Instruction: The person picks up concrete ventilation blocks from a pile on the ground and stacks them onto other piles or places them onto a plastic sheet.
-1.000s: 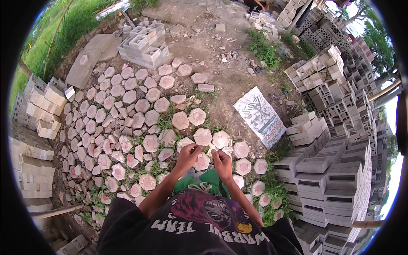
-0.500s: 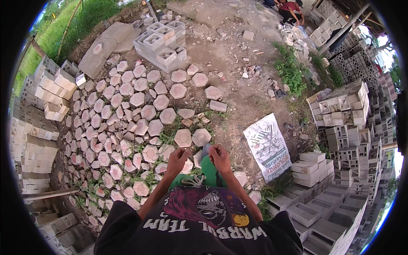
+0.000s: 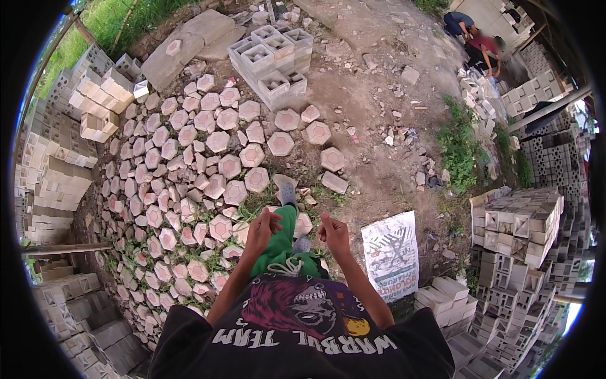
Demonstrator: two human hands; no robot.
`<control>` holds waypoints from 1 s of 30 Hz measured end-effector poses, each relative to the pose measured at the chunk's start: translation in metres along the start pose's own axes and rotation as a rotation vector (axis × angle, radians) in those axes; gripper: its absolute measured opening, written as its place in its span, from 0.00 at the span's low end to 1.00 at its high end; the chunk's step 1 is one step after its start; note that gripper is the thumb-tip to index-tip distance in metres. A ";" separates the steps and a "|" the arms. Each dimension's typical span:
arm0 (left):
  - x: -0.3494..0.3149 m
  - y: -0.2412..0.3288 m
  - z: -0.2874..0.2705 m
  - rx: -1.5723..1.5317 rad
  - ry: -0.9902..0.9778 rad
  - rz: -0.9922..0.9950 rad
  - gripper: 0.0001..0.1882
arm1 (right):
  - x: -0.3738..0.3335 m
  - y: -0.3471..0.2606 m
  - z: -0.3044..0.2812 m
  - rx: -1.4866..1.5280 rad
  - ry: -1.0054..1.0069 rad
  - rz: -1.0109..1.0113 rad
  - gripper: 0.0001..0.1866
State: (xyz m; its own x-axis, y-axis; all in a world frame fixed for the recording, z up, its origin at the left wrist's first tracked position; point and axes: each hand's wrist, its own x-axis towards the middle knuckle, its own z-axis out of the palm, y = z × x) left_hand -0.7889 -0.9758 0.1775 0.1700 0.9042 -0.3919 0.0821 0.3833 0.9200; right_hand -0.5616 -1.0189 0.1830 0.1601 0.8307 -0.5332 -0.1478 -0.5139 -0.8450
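Hands curled, apart; hexagonal pavers leftward; white sheet rightward

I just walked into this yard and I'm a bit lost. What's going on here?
Someone in green trousers stands among hexagonal pavers, one grey shoe forward. Their left hand is partly curled and their right hand loosely closed, with no object visible in either. A printed white sack lies to the right, and stacked hollow blocks stand ahead. Two other people bend low at upper right.
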 end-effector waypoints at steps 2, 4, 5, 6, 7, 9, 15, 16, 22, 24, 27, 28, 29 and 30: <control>0.034 0.010 0.006 -0.015 -0.019 -0.022 0.38 | 0.027 -0.012 0.009 -0.001 -0.023 -0.071 0.23; 0.075 0.024 0.013 -0.023 -0.045 -0.053 0.44 | 0.060 -0.024 0.012 0.041 -0.040 -0.061 0.16; 0.100 0.036 0.018 0.002 -0.115 -0.071 0.47 | 0.079 -0.037 0.012 0.050 -0.017 -0.109 0.12; 0.125 0.048 0.024 0.026 -0.185 -0.089 0.50 | 0.098 -0.047 0.012 0.058 0.006 -0.158 0.09; 0.152 0.060 0.031 0.016 -0.173 -0.056 0.46 | 0.121 -0.054 0.006 0.053 0.024 -0.183 0.07; 0.213 0.079 0.028 0.088 -0.169 -0.024 0.44 | 0.168 -0.076 0.002 0.045 0.056 -0.188 0.07; 0.343 0.175 0.014 0.201 -0.122 0.056 0.31 | 0.283 -0.152 0.004 -0.055 0.189 -0.243 0.18; 0.359 0.177 0.010 0.202 -0.119 0.050 0.31 | 0.296 -0.164 0.006 -0.054 0.185 -0.237 0.18; 0.437 0.176 0.004 -0.008 -0.105 0.116 0.21 | 0.384 -0.204 0.014 0.008 0.028 -0.184 0.25; 0.464 0.171 0.011 -0.049 -0.133 0.091 0.16 | 0.423 -0.211 0.005 0.002 -0.009 -0.132 0.21; 0.506 0.159 0.022 -0.007 0.027 0.088 0.18 | 0.478 -0.247 0.005 0.051 -0.142 -0.148 0.11; 0.526 0.159 0.028 -0.012 0.037 0.098 0.18 | 0.502 -0.257 0.000 0.045 -0.152 -0.157 0.11; 0.546 0.159 0.035 0.011 0.052 0.088 0.18 | 0.526 -0.268 -0.005 0.029 -0.172 -0.176 0.10; 0.568 0.159 0.042 0.033 0.068 0.078 0.18 | 0.551 -0.278 -0.010 0.014 -0.191 -0.195 0.10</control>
State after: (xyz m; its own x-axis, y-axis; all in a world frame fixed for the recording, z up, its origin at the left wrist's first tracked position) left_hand -0.6382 -0.4091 0.1005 0.1104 0.9422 -0.3164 0.1038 0.3056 0.9465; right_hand -0.4225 -0.4205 0.1234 -0.0003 0.9397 -0.3419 -0.1457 -0.3383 -0.9297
